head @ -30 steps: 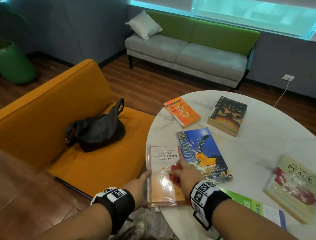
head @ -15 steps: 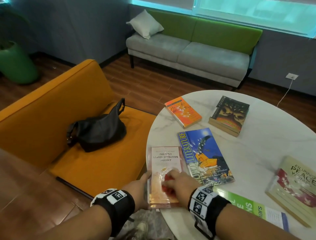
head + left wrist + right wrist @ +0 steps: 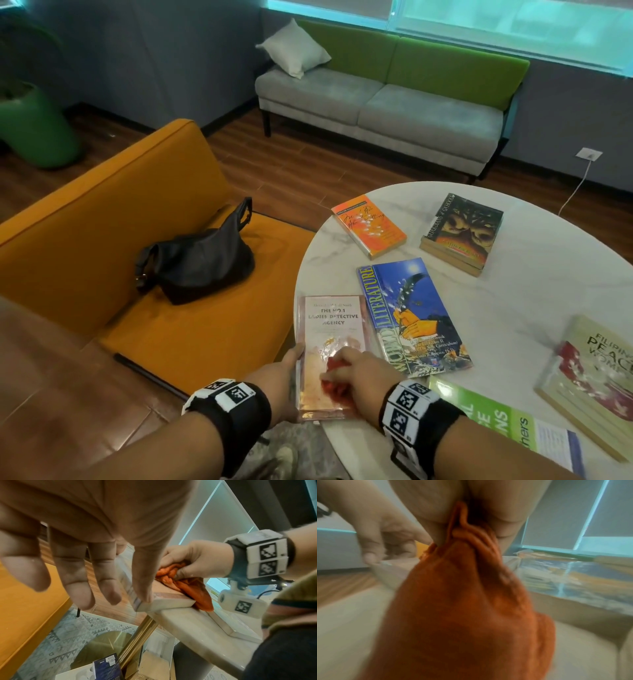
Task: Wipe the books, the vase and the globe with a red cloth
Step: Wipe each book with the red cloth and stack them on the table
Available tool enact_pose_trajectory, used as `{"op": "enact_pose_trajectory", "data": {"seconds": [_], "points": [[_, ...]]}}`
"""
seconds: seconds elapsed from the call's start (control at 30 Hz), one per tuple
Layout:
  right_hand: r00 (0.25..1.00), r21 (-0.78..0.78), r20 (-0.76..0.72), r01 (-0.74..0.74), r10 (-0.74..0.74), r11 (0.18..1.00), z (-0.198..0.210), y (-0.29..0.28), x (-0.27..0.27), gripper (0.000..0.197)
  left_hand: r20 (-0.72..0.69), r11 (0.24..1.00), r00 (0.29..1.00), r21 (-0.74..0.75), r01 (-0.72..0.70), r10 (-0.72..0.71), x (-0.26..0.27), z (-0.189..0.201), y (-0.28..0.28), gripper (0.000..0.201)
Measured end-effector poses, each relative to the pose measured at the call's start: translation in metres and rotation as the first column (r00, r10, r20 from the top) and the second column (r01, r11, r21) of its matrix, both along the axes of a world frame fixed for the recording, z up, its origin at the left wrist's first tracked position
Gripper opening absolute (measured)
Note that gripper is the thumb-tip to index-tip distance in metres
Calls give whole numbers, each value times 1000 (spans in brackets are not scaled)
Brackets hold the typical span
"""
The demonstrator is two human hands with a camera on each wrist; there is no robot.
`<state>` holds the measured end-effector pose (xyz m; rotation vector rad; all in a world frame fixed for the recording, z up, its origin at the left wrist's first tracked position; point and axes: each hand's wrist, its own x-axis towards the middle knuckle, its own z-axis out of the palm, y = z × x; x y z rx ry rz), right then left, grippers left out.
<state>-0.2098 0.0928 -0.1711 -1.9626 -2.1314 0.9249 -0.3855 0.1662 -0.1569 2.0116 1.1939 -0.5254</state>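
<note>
A pink paperback [image 3: 330, 329] lies at the near left rim of the round marble table [image 3: 513, 291]. My right hand [image 3: 359, 373] grips a bunched red cloth [image 3: 334, 378] and presses it on the lower half of the cover. My left hand [image 3: 286, 370] steadies the book's left edge. In the left wrist view its thumb [image 3: 144, 588] rests on the book's corner [image 3: 164, 601], and the other fingers hang straight beyond the table rim. The cloth [image 3: 467, 601] fills the right wrist view. No vase or globe is in view.
Other books lie on the table: a blue one [image 3: 411, 315] beside the paperback, an orange one [image 3: 368, 226], a dark one [image 3: 462, 233], a cream one [image 3: 589, 383] and a green booklet [image 3: 496, 421]. An orange sofa [image 3: 102, 240] with a black bag [image 3: 198, 263] stands at the left.
My right hand has slid the cloth across the cover, from its right side toward the middle and nearer to me. The left hand has stayed on the book's edge.
</note>
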Motion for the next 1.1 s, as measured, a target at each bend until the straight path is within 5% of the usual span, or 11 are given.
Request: {"op": "enact_pose_trajectory", "data": {"seconds": [0.17, 0.23, 0.4, 0.57, 0.77, 0.97, 1.1], "points": [[991, 13, -17, 134, -134, 991, -11, 21, 16, 26, -5, 1000, 1000, 2, 19, -19, 0, 2, 0, 115], [980, 37, 194, 44, -50, 998, -7, 15, 11, 45, -13, 1000, 1000, 10, 21, -21, 0, 0, 1, 116], [987, 19, 76, -141, 139, 990, -4, -8, -1, 43, 12, 1000, 1000, 8, 12, -12, 0, -5, 1, 117], [981, 45, 191, 22, -31, 999, -11, 19, 14, 44, 13, 999, 999, 12, 31, -31, -1, -1, 1, 117], [961, -78, 136, -230, 239, 970, -9, -8, -8, 49, -6, 1000, 1000, 15, 25, -25, -1, -3, 0, 116], [979, 8, 200, -34, 32, 999, -4, 21, 4, 40, 6, 999, 1000, 15, 29, -30, -1, -4, 1, 117], [946, -116, 200, -234, 254, 965, 1, 0, -11, 49, -4, 1000, 1000, 2, 26, -26, 0, -3, 0, 117]]}}
